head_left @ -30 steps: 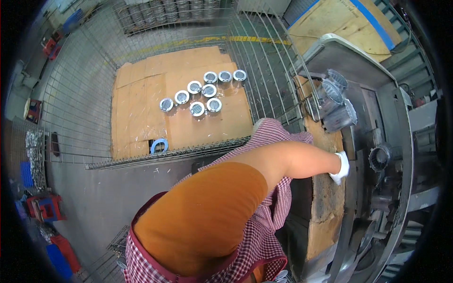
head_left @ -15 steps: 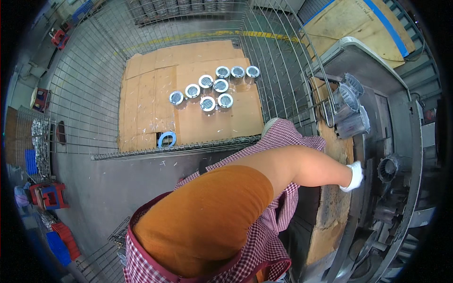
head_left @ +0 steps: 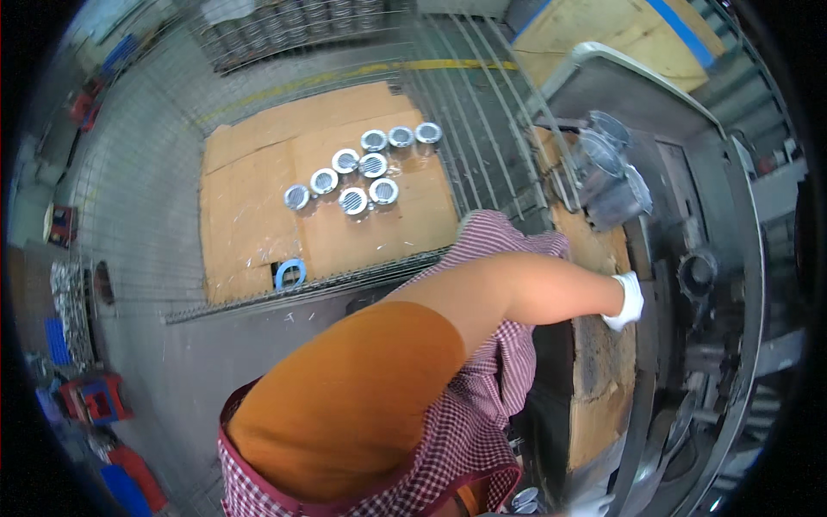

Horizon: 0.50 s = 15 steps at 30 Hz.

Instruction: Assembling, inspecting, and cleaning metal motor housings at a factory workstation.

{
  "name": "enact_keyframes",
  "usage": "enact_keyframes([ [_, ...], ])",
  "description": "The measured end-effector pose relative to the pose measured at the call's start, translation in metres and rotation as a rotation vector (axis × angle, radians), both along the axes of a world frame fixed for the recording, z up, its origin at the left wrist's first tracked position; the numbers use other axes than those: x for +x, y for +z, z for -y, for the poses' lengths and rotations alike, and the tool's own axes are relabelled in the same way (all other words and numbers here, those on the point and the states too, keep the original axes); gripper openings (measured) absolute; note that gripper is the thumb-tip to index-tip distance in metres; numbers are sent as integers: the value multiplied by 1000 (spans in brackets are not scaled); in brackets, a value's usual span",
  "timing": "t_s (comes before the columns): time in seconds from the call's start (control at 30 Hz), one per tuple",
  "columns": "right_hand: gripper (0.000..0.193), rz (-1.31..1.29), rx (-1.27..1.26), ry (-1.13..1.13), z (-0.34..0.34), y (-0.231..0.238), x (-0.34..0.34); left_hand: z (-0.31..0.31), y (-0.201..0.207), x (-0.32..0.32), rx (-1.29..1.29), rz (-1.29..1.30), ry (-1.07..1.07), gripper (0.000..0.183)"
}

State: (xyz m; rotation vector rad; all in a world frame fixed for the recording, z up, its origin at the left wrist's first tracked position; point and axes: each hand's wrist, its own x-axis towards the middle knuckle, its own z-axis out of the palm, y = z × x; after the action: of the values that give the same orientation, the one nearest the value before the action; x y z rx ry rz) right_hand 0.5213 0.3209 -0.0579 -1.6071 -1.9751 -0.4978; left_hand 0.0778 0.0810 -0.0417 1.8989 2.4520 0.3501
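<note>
My left hand [head_left: 627,302], in a white glove, is at the inner edge of the cardboard-covered ledge [head_left: 600,379]; its fingers are too hidden to read. At the lower edge a blurred bit of white glove shows, my right hand [head_left: 593,507], its fingers cut off by the frame. Left of it lies a shiny round metal part [head_left: 524,498], partly hidden. Beyond my left hand, clear-grey cylindrical metal parts [head_left: 616,194] lie together on the ledge and tray. A round open-ended metal piece [head_left: 696,274] sits inside the machine trough to the right.
A wire cage [head_left: 495,129] stands at left, floored with cardboard [head_left: 250,185]. Several round slatted metal parts [head_left: 353,201] stand on it, and a blue ring [head_left: 290,274] lies near its front edge. A metal trough wall [head_left: 749,284] borders the right. Red and blue stools [head_left: 96,398] stand far left.
The view has shifted, so the cage and parts sit further left. My left hand stays by the ledge edge. My right glove and a round metal part now show at the lower edge.
</note>
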Motion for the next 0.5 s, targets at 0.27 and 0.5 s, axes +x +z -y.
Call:
enact_keyframes([
  [0.27, 40, -146, 40, 34, -24, -25, 30, 25, 15, -4, 270, -48, -9, 28],
  [0.5, 30, -60, 163, 43, 27, 16, -9, 16, 13, 3, 214, -90, 80, 37],
])
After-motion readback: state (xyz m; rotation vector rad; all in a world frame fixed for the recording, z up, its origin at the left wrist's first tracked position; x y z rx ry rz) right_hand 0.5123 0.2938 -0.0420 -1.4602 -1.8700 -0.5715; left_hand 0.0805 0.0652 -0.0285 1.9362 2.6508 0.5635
